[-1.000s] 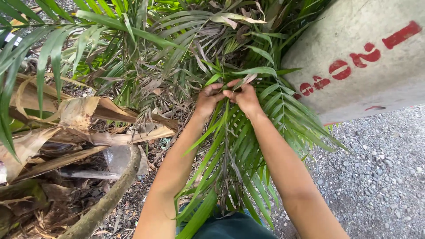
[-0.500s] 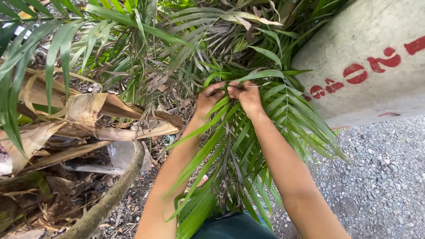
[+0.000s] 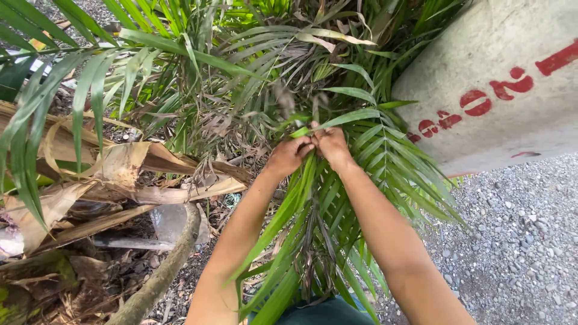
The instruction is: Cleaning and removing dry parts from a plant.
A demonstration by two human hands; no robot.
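Hands meet at the centre of our view: our left hand [image 3: 289,155] and right hand [image 3: 330,144] are pressed knuckle to knuckle, fingers curled tight around the stem of a green palm frond [image 3: 313,210], with no gap showing between the fingers and what they grip. We hold the frond in mid-frame, above our lap and between our forearms. Its long axis runs from our fists down toward the bottom edge of the view, so that it points back at our own body, leaning slightly to the left. Its leaflets are long, narrow and glossy green, fanning out to both sides; those on the right spread over the grey gravel [image 3: 512,241]. A few thin, dried brown strands hang among the green ones near the lower middle. We cannot tell exactly where the stem ends inside our grip. Beyond our fists stands a dense clump of palm leaves [image 3: 198,60], some of them withered. Dry tan leaf sheaths [image 3: 120,174] lie to the left over dark soil, and a pale concrete block [image 3: 500,78] with red painted marks fills the upper right.
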